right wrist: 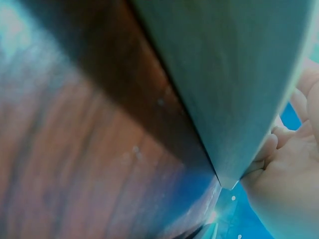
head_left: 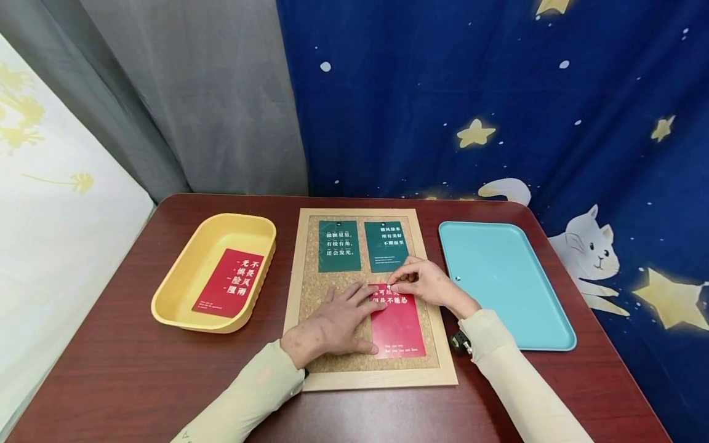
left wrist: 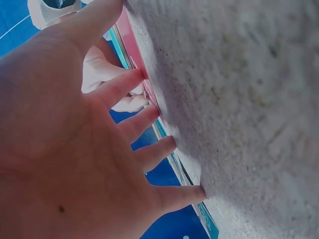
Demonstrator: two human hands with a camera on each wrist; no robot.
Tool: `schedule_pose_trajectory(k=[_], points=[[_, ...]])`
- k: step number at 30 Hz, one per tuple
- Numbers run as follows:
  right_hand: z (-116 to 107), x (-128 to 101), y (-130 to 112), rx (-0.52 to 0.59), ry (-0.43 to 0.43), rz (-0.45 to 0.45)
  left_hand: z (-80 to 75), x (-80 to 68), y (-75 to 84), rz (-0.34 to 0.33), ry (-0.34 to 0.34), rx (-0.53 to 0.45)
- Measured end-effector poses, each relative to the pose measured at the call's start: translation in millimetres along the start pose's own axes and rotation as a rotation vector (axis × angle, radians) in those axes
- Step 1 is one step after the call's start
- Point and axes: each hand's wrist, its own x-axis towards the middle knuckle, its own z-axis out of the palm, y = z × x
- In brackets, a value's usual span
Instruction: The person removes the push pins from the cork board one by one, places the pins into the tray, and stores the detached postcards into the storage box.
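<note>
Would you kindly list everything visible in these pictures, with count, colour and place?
cork board: one, wood-framed, table centre
green cards: two, pinned along the board's top
red card on board: one, lower right of the board
red card in tray: one
yellow tray: one, left of board
blue tray: one, right of board
table: one, dark red-brown
left hand: flat, pressing the red card on board
right hand: pinching at that card's top edge

A makeshift tabletop recording booth: wooden table [head_left: 138,369] against hung starry blue cloth [head_left: 498,92] and grey curtain [head_left: 194,92].
</note>
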Motion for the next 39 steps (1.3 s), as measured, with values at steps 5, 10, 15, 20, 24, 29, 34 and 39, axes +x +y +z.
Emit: schedule_pose_trajectory(k=[5, 10, 15, 20, 24, 29, 34, 39], points=[[-1.3, 0.1, -1.2, 0.010, -0.011, 0.008, -0.2, -0.1, 0.2, -0.001, 0.000, -0.004], [-1.5, 0.7, 0.0, 0.020, -0.017, 0.004, -0.3, 0.0, 0.8, 0.000, -0.002, -0.008], [-2.0, 1.5, -0.3, 0.032, -0.020, 0.004, -0.2, -0.2, 1.0, 0.000, -0.002, -0.012], [-1.9, 1.4, -0.4, 0.034, -0.025, 0.005, -0.1, 0.4, 0.3, 0.000, -0.004, -0.019], [-1.8, 1.3, -0.8, 0.035, -0.028, 0.004, -0.3, 0.3, 0.1, 0.000, -0.004, -0.022], [-1.7, 1.2, -2.2, 0.033, -0.034, 0.005, 0.2, 0.3, -0.5, 0.001, -0.003, -0.024], [-1.8, 0.9, -4.3, 0.039, -0.036, 0.003, 0.0, 0.5, -0.5, 0.006, 0.001, -0.023], [-1.8, 0.7, -4.3, 0.050, -0.041, 0.008, -0.1, 1.1, -0.3, 0.009, 0.001, -0.028]])
